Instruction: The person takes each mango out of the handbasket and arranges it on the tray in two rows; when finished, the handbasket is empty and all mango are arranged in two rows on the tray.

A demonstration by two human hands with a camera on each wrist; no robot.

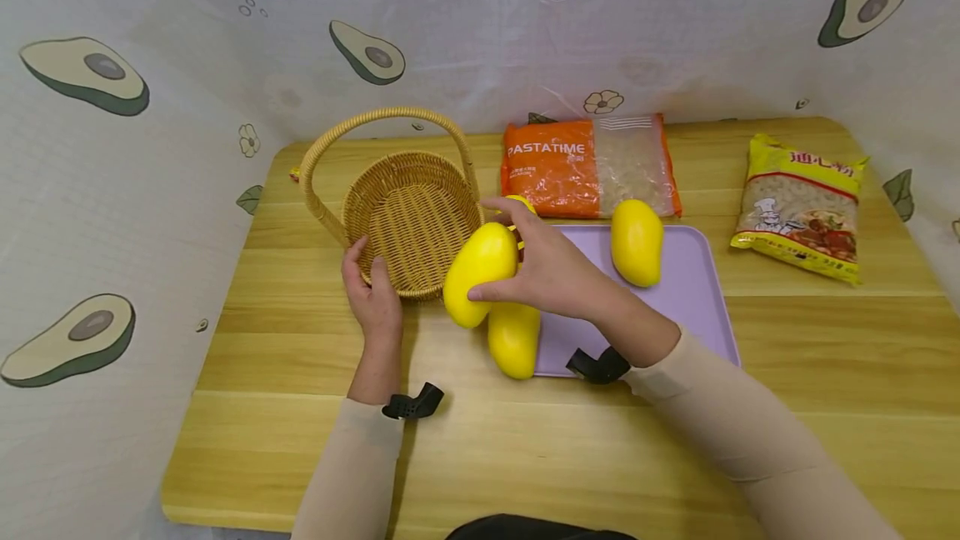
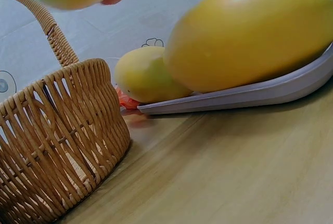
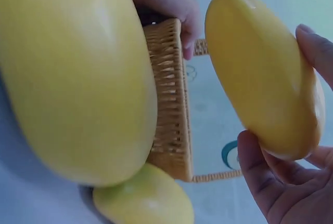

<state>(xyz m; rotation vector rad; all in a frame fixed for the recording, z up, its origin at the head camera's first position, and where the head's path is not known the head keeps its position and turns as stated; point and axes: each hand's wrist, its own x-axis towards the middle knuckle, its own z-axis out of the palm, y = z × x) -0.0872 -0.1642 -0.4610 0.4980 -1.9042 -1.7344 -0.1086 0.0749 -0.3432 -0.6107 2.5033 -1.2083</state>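
Note:
My right hand holds a yellow mango between thumb and fingers, raised just right of the wicker basket. In the right wrist view, the thumb and fingertips pinch this held mango. My left hand grips the basket's near-left rim; the right wrist view shows its fingers bent over that rim. Nothing lies inside the basket. Below the held mango, another mango rests on the left edge of the purple tray. A further mango lies toward the tray's back right; one more is mostly hidden behind my right hand.
Behind the tray lies an orange pasta bag. A yellow bag of macaroni is to the right on the wooden table. The basket's tall arched handle rises above its rim. A patterned curtain stands behind.

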